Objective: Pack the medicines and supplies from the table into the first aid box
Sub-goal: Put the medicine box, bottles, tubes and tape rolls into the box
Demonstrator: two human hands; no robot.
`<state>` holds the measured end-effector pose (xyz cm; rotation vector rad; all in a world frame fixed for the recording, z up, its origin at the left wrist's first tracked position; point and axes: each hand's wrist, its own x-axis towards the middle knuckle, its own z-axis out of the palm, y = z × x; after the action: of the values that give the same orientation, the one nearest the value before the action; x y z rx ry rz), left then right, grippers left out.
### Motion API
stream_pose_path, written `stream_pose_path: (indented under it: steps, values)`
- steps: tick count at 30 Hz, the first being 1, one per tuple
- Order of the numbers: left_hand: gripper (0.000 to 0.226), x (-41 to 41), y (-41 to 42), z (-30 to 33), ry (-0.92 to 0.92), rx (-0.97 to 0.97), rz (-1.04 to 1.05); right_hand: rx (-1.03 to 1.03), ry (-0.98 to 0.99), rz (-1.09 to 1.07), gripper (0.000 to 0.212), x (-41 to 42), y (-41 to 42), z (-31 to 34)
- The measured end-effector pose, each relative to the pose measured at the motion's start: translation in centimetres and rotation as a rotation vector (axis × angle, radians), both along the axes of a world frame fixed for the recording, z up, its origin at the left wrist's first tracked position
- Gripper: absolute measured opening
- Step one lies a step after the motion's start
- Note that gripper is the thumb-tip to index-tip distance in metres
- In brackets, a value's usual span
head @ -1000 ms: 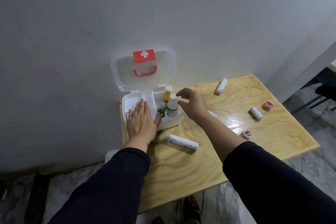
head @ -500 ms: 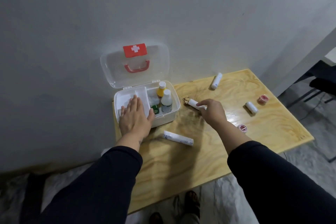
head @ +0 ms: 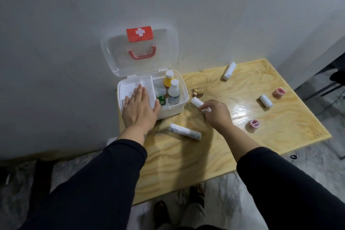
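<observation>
The white first aid box (head: 177, 107) stands open at the table's back left, its clear lid (head: 115, 56) leaning against the wall. Inside it stand a yellow bottle (head: 168, 81), a white bottle (head: 174, 92) and a small green packet (head: 161, 100). My left hand (head: 140, 110) lies flat on the white tray in the box's left half. My right hand (head: 217, 114) is closed around a white bandage roll (head: 197, 101) just right of the box. Another long white roll (head: 184, 131) lies in front of the box.
On the wooden table (head: 196, 155) lie two more white rolls (head: 229, 71) (head: 266, 101) and two pink tape rolls (head: 280, 92) (head: 253, 123). The grey wall is right behind the box. Chair legs stand at the far right.
My right hand left the box, reached right to the table and took hold of a white bandage roll. The left hand stayed flat on the box tray.
</observation>
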<state>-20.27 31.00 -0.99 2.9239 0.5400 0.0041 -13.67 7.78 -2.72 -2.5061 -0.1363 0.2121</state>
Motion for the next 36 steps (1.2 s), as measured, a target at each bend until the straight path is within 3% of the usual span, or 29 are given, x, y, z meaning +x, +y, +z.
stream_pose_path:
  steps: [8, 12, 18, 24, 27, 32, 36]
  values:
    - [0.070, -0.1, 0.0, 0.3, 0.019, -0.022, -0.013, -0.057, -0.028, 0.265, 0.018, -4.7, 1.7, 0.0]
    - [0.071, 0.0, 0.0, 0.2, 0.031, -0.013, -0.012, -0.192, -0.070, 0.369, 0.038, -5.0, 2.9, -0.2]
    - [0.071, 0.0, 0.1, 0.3, 0.056, -0.011, -0.020, -0.313, -0.116, 0.404, 0.030, -5.6, 5.1, -0.1]
    - [0.070, 0.0, 0.2, 0.7, 0.091, -0.035, -0.035, -0.356, -0.088, 0.357, 0.047, -6.7, 5.8, -0.6]
    - [0.070, -0.1, 0.1, 1.0, 0.111, -0.040, -0.043, -0.260, -0.009, 0.315, 0.047, -6.4, 4.8, 0.0]
    - [0.069, -0.2, 0.0, 1.4, 0.123, -0.043, -0.048, 0.143, 0.067, 0.137, 0.049, -5.5, 2.7, 4.4]
    - [0.069, -0.4, 0.0, 1.6, 0.124, -0.060, -0.056, 0.412, 0.085, 0.104, 0.035, -4.5, 2.5, 9.1]
